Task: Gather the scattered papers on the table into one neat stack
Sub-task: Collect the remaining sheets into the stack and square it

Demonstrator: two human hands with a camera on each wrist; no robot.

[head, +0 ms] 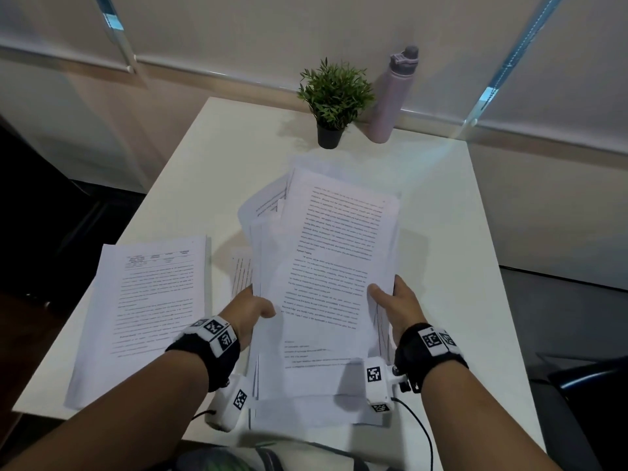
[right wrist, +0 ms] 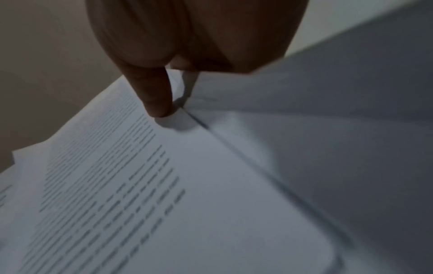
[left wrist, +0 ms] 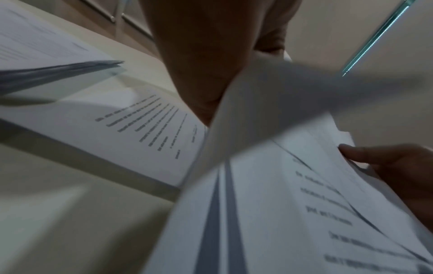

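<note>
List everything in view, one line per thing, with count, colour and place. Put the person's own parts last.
held papers: uneven bundle, count unclear, white with print, table middle, between both hands
loose papers: at least two sheets, white with print, table left
single sheet: one, white with print, partly under the bundle
table: one, white
potted plant: one, green in dark pot, far edge
bottle: one, lilac, right of plant
left hand: grips bundle's left edge
right hand: grips bundle's right edge

Our left hand [head: 249, 309] and right hand [head: 396, 302] reach forward, side by side. Each grips something, thumb on top. Both wrists wear black bands.
</note>
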